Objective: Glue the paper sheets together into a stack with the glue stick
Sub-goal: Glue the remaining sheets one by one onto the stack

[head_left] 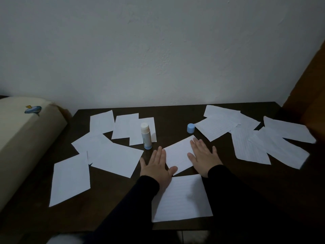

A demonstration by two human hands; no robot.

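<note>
A: Dim room, dark desk against a plain wall, loose sheets all over. Where's the work sheet?

B: Middle sheet, front-centre, btwn both hands. Left hand lies flat at its left edge, thumb on the paper; right hand flat on its right side. Neither grip is clenched on anything, fingers straight, just pressing.

A: Glue?

B: Glue stick stands upright just left-behind the left hand, uncapped. Blue cap sits apart, farther back, by the right pile. Left pile is well apart from the hands.

A: Risks?

B: Imo the stick's tall, narrow and close to the left fingertips, so a careless reach could tip it and smear paper. Left open, it may dry. Pressing unevenly could skew or wrinkle the sheet; can't tell if there's another sheet under it. Near sheet sits just below the wrists, a sleeve could drag it.

A: Orientation?

B: Sheet lies flat, rotated, long axis running from front-left up to back-right, far corner pointing twd the cap. Stick's long axis vertical, tip up
</note>
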